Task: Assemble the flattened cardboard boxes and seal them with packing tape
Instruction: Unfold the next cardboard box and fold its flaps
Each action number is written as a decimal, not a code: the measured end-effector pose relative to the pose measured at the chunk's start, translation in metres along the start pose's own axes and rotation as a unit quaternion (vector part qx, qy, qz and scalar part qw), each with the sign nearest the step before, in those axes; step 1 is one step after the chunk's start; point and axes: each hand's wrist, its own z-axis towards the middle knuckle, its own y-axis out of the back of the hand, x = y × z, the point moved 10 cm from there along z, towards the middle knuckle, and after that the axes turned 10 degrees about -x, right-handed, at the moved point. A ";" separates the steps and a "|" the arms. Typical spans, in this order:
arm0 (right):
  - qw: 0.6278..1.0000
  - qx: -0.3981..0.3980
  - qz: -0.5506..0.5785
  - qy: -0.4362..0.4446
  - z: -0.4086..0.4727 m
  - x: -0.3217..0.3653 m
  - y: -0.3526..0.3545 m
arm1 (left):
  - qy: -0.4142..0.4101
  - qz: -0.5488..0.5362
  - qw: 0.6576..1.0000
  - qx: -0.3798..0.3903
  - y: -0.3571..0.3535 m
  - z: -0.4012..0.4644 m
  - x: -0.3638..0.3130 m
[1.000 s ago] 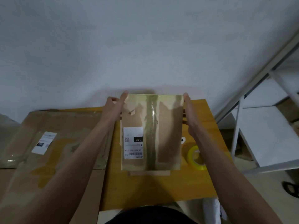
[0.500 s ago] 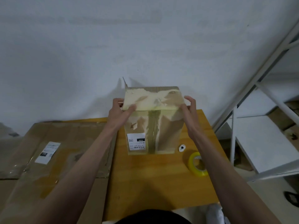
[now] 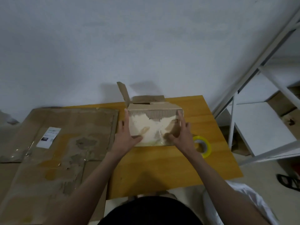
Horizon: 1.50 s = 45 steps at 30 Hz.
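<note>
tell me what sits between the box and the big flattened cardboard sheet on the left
In the head view, the left hand lies in that gap, fingers flat against the box. Under it only bare wooden table shows, up to the flattened cardboard sheet.

Two bare forearms rising from the lower frame, no sleeves showing, left hand [image 3: 125, 137] and right hand [image 3: 180, 135] wearing no gloves, rings or watch, dark garment [image 3: 151, 211] showing at bottom centre

Both hands, left [image 3: 125, 137] and right [image 3: 179, 135], press the box [image 3: 154, 125] on the table [image 3: 162, 163]. Its top flaps stand open (tape roll [image 3: 202, 146] just beside).
</note>
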 end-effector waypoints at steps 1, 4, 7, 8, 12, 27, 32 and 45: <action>1.000 -0.004 -0.013 0.003 -0.003 -0.001 0.001 | 0.002 -0.003 1.000 -0.001 0.000 0.000 0.001; 0.998 -0.016 -0.062 0.014 -0.011 0.000 0.000 | 0.008 -0.007 1.000 -0.011 0.005 -0.004 0.008; 0.994 -0.012 -0.103 0.018 -0.025 -0.002 -0.008 | 0.016 -0.055 0.998 -0.022 0.008 -0.019 0.024; 0.994 -0.003 -0.104 0.015 -0.031 -0.004 -0.012 | 0.018 -0.073 0.997 -0.021 0.006 -0.025 0.029; 0.998 0.024 -0.045 -0.027 -0.058 -0.020 -0.030 | 0.007 -0.085 0.996 -0.001 -0.008 -0.050 0.043; 0.967 0.196 -0.145 -0.076 -0.036 -0.048 -0.082 | 0.073 -0.034 0.989 -0.123 0.031 -0.026 0.075; 0.950 0.221 -0.221 -0.008 -0.003 -0.026 -0.102 | 0.001 -0.020 0.989 -0.143 0.055 -0.010 0.055; 0.934 0.219 -0.283 -0.014 -0.007 -0.026 -0.089 | -0.019 0.105 0.988 -0.113 0.065 0.014 0.041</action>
